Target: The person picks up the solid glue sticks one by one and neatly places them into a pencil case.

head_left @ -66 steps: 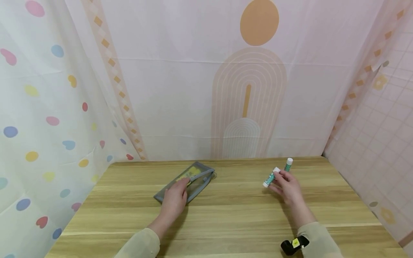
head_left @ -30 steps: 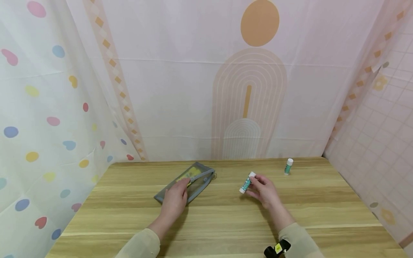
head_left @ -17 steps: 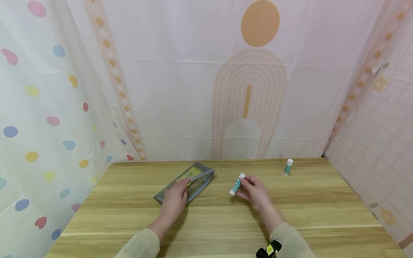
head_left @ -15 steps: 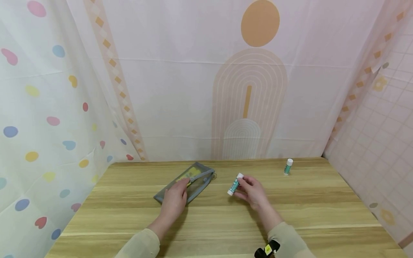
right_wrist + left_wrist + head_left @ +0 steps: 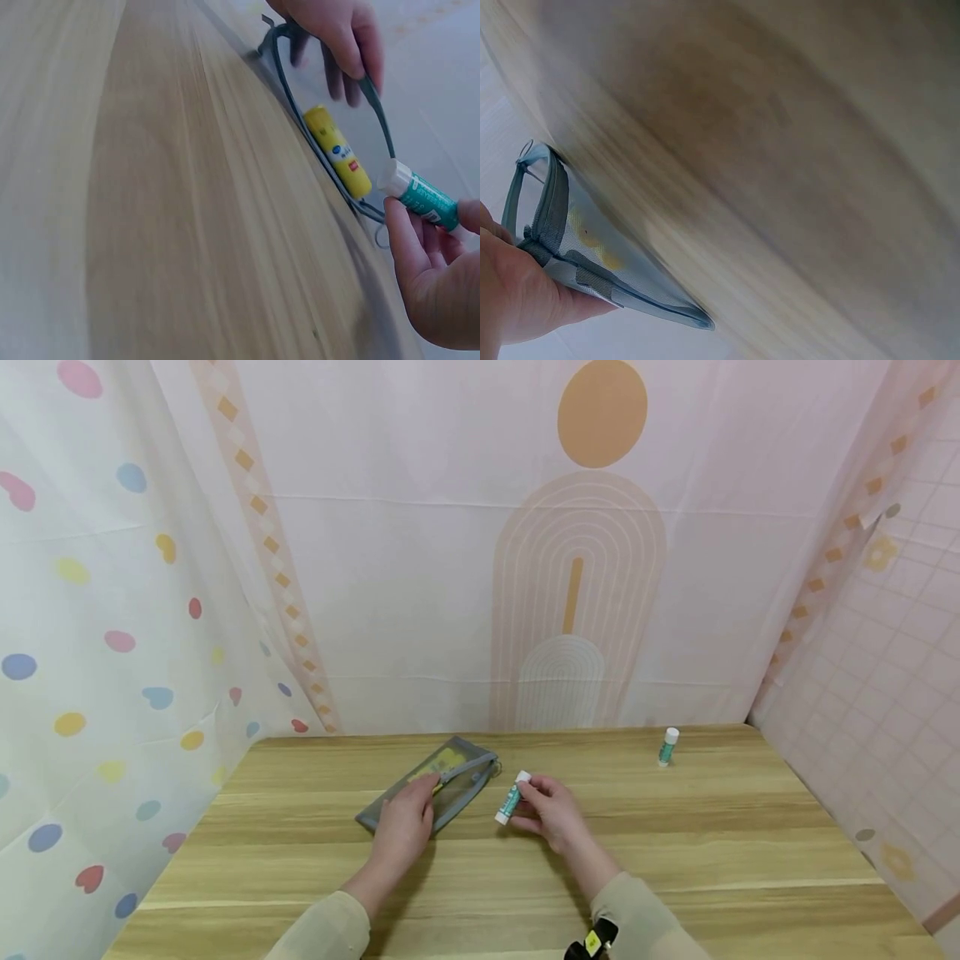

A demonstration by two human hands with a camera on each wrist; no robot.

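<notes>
Wooden table (image 5: 675, 852), pale striped grain. Pink backdrop curtain (image 5: 420, 568) with orange circle and arches behind; heart-dotted curtain (image 5: 90, 635) left, pink grid curtain (image 5: 885, 693) right. Even light.

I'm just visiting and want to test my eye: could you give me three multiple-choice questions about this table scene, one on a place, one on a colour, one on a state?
1. Where is the second glue stick?
A. far right of the table, standing alone
B. under the left hand
C. inside the pouch

2. What colour is the stick already inside the grey pouch?
A. red
B. yellow
C. black

3. What is the right hand doing?
A. lying flat and empty
B. pinching a teal glue stick by the pouch mouth
C. pulling a zip shut

Answers: 1 A, the head view shows it upright near the far right edge. 2 B, the right wrist view shows a yellow stick in the open pouch. 3 B, fingers grip the teal stick while the left hand holds the pouch.
</notes>
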